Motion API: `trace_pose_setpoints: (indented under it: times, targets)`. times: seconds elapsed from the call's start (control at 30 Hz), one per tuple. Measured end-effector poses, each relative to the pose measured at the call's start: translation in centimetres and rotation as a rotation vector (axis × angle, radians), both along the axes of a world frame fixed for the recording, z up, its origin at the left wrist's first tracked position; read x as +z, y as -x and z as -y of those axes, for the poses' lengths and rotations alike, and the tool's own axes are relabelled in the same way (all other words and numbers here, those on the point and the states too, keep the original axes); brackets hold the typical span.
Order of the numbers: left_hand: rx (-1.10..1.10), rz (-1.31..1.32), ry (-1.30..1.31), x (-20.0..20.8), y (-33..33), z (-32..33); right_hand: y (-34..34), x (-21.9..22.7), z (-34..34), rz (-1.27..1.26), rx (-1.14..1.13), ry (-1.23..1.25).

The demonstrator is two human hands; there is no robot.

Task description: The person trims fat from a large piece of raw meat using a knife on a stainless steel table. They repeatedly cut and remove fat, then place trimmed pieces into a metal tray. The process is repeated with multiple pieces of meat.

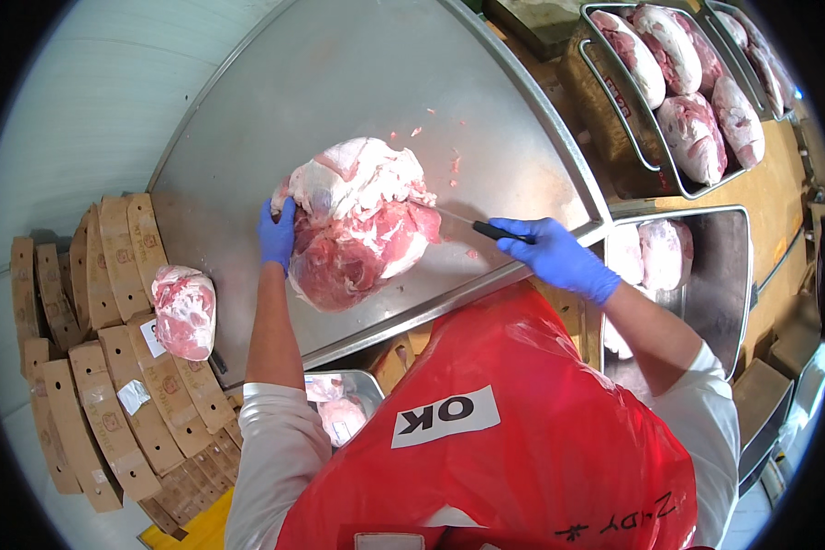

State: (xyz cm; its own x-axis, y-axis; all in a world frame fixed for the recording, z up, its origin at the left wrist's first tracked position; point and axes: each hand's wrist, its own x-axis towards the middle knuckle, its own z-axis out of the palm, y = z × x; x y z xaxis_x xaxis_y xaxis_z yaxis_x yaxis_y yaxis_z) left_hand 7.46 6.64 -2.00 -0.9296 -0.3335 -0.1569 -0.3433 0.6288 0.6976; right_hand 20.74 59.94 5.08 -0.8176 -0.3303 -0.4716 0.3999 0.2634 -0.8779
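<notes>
A large piece of raw meat [357,220] with a thick white fat layer lies on the stainless steel table [357,64]. My left hand [277,234], in a blue glove, grips the left edge of the meat, its thumb up against the fat. In my right hand [559,257], also gloved in blue, is a knife [495,230] with a black handle, held at the right of the meat. Its blade reaches left to the meat's right side; the tip is hidden in or against the flesh. Small meat scraps [456,165] lie beyond the knife.
Stacked flattened cardboard boxes [110,412] stand at the left, with another meat piece [185,312] by them. A metal bin [662,174] full of meat cuts is at the far right. Nearer stands a steel tub [720,275] with meat; a smaller tray [368,390] sits below the table edge.
</notes>
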Motion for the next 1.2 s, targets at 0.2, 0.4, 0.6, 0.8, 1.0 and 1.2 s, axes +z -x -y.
trace_pose_setpoints:
  times: [0.2, 0.4, 0.6, 0.8, 1.0, 1.2]
  targets:
    - [-0.033, 0.015, -0.045, -0.5, 0.4, -0.2, 2.0, 1.5, -4.2, -0.012, 0.162, -0.017]
    - [-0.075, 0.077, -0.057, 1.1, 0.9, -2.0, 6.7, 4.0, -4.6, 0.050, 0.379, -0.214]
    - [-0.027, -0.025, 0.016, -1.0, 0.7, 0.4, 9.5, 6.7, -3.2, -0.043, 0.499, -0.270]
    - [-0.046, -0.014, -0.035, 1.4, 0.3, -3.2, 10.1, 8.1, -2.7, 0.193, 0.409, -0.314]
    - [0.014, -0.072, 0.102, 1.2, -1.0, -1.9, 3.7, 2.4, 1.3, -0.106, 0.155, -0.229]
    - [0.203, 0.002, 0.260, 1.5, -3.4, -2.4, 3.2, 3.1, 5.7, -0.162, 0.060, -0.436]
